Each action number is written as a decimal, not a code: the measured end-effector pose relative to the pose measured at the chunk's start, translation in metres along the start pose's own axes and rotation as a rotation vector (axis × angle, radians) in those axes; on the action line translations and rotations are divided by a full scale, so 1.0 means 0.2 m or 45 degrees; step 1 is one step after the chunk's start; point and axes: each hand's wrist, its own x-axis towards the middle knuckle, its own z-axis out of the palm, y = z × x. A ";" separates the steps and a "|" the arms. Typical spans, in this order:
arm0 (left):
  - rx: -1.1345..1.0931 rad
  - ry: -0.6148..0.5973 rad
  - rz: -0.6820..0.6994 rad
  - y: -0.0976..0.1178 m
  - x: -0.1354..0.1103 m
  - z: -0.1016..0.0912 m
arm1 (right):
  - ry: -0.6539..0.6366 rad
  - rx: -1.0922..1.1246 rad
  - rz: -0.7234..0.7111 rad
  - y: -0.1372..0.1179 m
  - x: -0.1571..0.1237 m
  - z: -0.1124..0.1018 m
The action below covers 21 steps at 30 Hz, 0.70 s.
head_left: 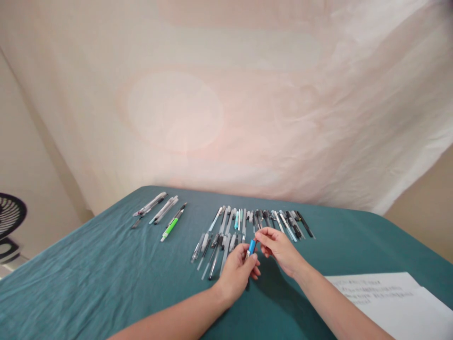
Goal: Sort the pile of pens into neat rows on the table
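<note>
Pen (251, 247), blue; clamped in left hand's (238, 270) fingers.
Near right hand (279, 248), fingertips pinched together, contents unclear; beyond fingers, more pens (244, 221); to their right, paper (382, 307).

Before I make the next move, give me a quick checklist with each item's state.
1. Left hand has a grip on the blue piece: ok.
2. Right hand is at the blue piece's upper end: ok.
3. Right fingertips have a firm pinch: cannot tell, too small and blurred.
4. Near pens are clear of the left hand: cannot tell; the hand overlaps some in view.
5. Green pen lies apart from the near pens: ok, off to their left.
6. Writing on the paper is readable: not ok, blurred here.
</note>
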 end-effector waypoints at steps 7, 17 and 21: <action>0.154 0.015 -0.028 -0.02 0.00 -0.01 | 0.056 -0.011 -0.062 -0.01 0.01 -0.02; 0.094 0.040 0.025 0.04 -0.02 -0.01 | 0.195 -0.069 -0.072 0.04 0.04 -0.08; -0.048 0.173 0.109 0.06 0.02 -0.05 | -0.088 -0.323 0.044 0.13 0.03 -0.03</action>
